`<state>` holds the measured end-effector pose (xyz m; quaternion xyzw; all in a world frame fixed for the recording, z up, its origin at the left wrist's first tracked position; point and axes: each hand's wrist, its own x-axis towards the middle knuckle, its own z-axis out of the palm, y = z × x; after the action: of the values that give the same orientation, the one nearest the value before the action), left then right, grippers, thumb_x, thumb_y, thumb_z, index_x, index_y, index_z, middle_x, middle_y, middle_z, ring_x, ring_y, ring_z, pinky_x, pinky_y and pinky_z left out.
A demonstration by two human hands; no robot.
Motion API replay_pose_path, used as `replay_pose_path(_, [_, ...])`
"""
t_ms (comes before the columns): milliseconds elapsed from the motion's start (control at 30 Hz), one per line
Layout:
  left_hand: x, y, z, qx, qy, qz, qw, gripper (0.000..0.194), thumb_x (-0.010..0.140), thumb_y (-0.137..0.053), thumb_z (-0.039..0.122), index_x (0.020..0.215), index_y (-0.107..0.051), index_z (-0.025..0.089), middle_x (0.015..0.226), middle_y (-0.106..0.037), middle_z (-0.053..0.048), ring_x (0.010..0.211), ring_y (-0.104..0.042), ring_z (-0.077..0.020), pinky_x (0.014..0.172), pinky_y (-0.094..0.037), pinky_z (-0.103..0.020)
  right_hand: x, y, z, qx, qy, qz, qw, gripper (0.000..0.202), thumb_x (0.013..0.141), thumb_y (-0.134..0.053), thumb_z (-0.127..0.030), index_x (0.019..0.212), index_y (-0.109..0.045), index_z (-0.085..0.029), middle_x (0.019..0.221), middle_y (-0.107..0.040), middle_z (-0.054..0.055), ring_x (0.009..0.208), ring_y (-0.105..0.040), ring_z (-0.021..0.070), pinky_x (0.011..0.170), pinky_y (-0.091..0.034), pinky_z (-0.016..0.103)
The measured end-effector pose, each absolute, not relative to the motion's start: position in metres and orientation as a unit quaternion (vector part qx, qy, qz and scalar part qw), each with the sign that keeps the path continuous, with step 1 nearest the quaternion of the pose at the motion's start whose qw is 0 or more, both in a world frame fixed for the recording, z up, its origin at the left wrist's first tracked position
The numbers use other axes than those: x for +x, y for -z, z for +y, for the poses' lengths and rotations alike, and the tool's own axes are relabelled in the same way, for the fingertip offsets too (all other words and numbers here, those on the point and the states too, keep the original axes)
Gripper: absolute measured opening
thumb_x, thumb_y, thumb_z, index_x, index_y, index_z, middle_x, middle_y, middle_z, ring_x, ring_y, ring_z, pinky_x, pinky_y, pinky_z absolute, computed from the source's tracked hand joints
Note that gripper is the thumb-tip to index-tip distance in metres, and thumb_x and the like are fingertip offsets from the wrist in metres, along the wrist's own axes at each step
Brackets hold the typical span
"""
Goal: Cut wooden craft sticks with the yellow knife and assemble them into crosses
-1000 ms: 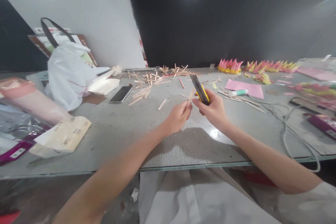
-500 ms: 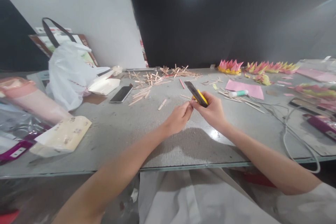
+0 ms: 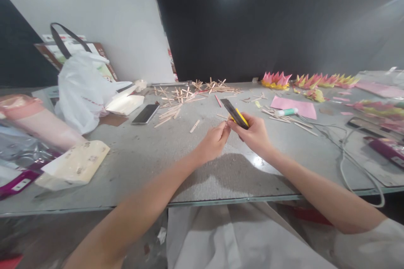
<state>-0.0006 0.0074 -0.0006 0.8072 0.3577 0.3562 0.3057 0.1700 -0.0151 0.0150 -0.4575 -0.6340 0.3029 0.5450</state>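
Note:
My right hand [image 3: 252, 130] is closed around a yellow and black utility knife [image 3: 235, 113], which slants up and to the left. Its fingertips meet those of my left hand [image 3: 213, 141] above the table. The left fingers are pinched together on something small and pale, mostly hidden by the fingers. Just beyond the fingertips shows a thin wooden stick [image 3: 221, 116]; whether it is held or lies on the table I cannot tell. Another short wooden stick [image 3: 195, 126] lies to the left of my hands.
Behind lies a heap of wooden sticks [image 3: 181, 94], with a phone [image 3: 145, 114] to its left. Rightward are pink paper [image 3: 294, 107], a glue stick [image 3: 286, 112], pink and yellow paper flowers [image 3: 275, 80] and a white cable [image 3: 342, 162]. A plastic bag [image 3: 78, 88] and tissue pack [image 3: 75, 164] stand left.
Both hands and the knife have shifted very slightly to the left, fingertips still together. Nothing else has visibly changed.

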Motion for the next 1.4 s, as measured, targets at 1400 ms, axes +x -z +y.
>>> replay_pose_path(1400, [-0.002, 0.005, 0.017, 0.848, -0.242, 0.429, 0.196, 0.035, 0.11, -0.03, 0.036, 0.107, -0.061, 0.019, 0.07, -0.062, -0.005, 0.069, -0.066, -0.0269, 0.068, -0.044, -0.036, 0.173, -0.012, -0.008, -0.55, -0.164, -0.698, 0.428, 0.029, 0.092, -0.059, -0.044, 0.075, -0.057, -0.021, 0.06, -0.053, -0.002, 0.056, -0.04, 0.0141, 0.058, -0.028, 0.029])
